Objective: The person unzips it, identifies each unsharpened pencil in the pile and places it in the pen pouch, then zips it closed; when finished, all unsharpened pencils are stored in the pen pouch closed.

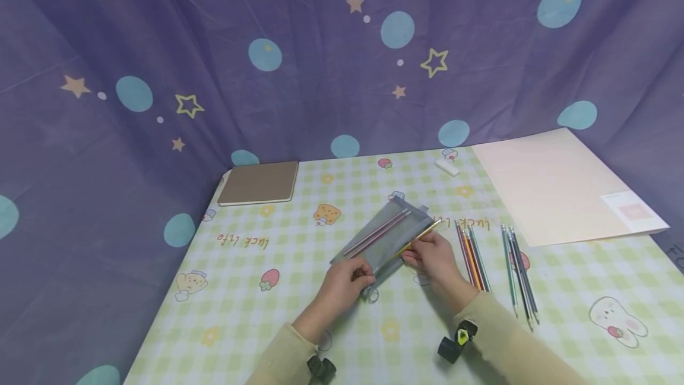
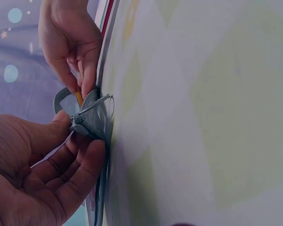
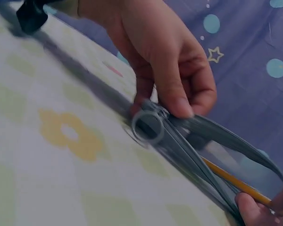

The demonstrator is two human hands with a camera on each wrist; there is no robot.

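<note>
A grey, see-through zippered pencil pouch [image 1: 392, 233] lies slantwise on the table, with a ring [image 1: 373, 296] at its near end. My left hand [image 1: 344, 284] pinches that near end by the zipper; in the left wrist view the thumb and fingers hold the grey edge [image 2: 87, 125]. My right hand [image 1: 434, 259] grips a yellow pencil [image 1: 427, 230] along the pouch's right side. In the right wrist view the pencil [image 3: 236, 180] lies between the parted zipper edges. Dark red pencils [image 1: 376, 233] show on or inside the pouch; I cannot tell which.
Right of the pouch lie several coloured pencils [image 1: 470, 254], and beyond them a group of green and dark pencils [image 1: 519, 272]. A white eraser [image 1: 447, 167] is at the back. A brown notebook [image 1: 259, 183] sits back left, a pale pink sheet [image 1: 561, 189] back right.
</note>
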